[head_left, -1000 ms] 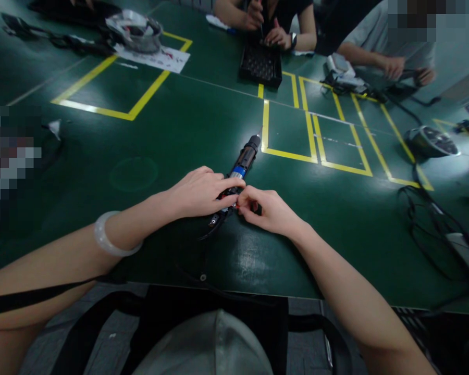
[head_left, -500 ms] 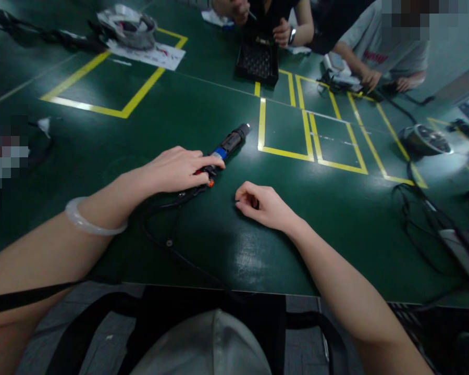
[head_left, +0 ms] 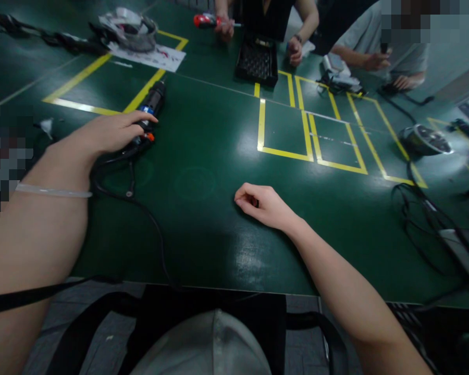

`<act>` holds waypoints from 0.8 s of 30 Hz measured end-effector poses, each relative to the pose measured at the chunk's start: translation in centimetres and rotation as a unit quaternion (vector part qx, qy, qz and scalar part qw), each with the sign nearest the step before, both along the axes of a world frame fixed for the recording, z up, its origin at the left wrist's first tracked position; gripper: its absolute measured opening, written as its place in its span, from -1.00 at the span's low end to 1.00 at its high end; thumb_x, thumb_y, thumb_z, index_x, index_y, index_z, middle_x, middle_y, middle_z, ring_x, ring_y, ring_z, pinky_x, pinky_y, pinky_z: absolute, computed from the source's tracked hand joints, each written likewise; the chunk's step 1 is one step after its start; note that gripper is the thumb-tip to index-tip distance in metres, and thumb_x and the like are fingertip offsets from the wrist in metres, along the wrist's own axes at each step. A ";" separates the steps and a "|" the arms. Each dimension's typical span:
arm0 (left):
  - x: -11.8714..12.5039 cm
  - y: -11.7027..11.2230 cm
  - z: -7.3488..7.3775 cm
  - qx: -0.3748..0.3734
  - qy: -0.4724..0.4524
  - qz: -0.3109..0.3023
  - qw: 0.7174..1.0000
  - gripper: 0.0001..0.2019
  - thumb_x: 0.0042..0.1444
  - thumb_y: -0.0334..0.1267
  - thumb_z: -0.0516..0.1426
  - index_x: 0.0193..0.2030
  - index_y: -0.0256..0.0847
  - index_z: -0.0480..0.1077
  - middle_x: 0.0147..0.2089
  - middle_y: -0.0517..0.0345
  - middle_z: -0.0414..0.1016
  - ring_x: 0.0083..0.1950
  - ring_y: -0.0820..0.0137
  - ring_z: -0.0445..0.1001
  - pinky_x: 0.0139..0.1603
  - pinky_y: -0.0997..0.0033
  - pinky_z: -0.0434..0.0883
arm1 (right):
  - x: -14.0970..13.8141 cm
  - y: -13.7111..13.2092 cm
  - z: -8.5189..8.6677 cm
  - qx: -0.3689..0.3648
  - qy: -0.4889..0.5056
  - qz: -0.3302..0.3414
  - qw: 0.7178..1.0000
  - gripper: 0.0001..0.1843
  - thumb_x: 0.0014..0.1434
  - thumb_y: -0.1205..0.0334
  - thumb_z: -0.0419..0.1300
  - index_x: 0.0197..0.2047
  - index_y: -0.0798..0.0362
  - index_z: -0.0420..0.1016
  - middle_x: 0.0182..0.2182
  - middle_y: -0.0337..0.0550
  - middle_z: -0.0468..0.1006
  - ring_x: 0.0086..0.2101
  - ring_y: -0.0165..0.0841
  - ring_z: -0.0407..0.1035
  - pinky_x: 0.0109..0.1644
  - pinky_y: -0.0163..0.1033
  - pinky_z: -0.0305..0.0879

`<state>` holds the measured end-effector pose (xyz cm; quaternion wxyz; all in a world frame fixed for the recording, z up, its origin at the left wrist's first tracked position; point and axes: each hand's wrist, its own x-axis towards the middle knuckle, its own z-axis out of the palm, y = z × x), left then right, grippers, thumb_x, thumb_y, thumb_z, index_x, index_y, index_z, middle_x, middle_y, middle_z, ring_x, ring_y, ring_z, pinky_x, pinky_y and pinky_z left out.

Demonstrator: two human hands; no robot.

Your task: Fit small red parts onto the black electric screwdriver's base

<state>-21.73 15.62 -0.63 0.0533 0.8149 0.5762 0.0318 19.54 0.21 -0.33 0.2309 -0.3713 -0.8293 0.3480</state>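
My left hand is wrapped over a corded electric screwdriver, black with a blue band and an orange part near the fingers. The tool lies at the left of the green table, its tip pointing away from me at the edge of a yellow-taped square. Its black cord curves back to the table's front edge. My right hand rests on the table right of the middle, fingers curled with thumb and fingertips together. A dark spot shows inside the curl; whether it is a held thing I cannot make out.
Yellow tape outlines mark the green table. A roll in clear wrapping sits on paper at the back left. Across the table, one person holds a red screwdriver by a black tray. Cables and a metal reel are at right.
My left hand has carried the electric screwdriver left and away from me, its cord trailing along. My right hand has stayed put. Across the table, a person's red screwdriver has come into view.
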 end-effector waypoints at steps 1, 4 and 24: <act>-0.5 0.2 -0.1 -0.012 -0.004 0.024 1.000 -0.52 0.38 -0.15 -0.10 0.42 -0.01 0.16 0.25 0.20 0.36 -0.09 0.36 0.28 -0.08 0.34 0.30 | 0.0 0.0 0.0 -0.001 -0.001 0.000 1.000 -0.93 0.27 0.32 0.12 -0.26 0.07 0.42 -0.46 -0.29 0.40 -0.45 -0.46 0.26 -0.31 -0.33 0.14; -1.3 0.6 -0.4 -0.038 -0.023 0.047 0.998 -0.51 0.40 -0.07 -0.10 0.43 0.03 0.14 0.26 0.23 0.35 -0.05 0.34 0.26 0.00 0.28 0.32 | 0.0 0.0 -0.1 -0.001 -0.002 0.000 1.000 -0.92 0.28 0.31 0.12 -0.26 0.07 0.42 -0.46 -0.29 0.40 -0.44 -0.46 0.26 -0.31 -0.33 0.14; -0.9 0.2 -0.1 -0.077 -0.072 0.051 0.993 -0.43 0.37 0.13 -0.11 0.45 0.05 0.10 0.32 0.23 0.28 0.09 0.26 0.29 0.17 0.09 0.30 | 0.0 0.0 -0.2 -0.001 -0.003 0.001 1.000 -0.91 0.28 0.32 0.11 -0.25 0.07 0.44 -0.45 -0.29 0.41 -0.44 -0.46 0.26 -0.30 -0.33 0.14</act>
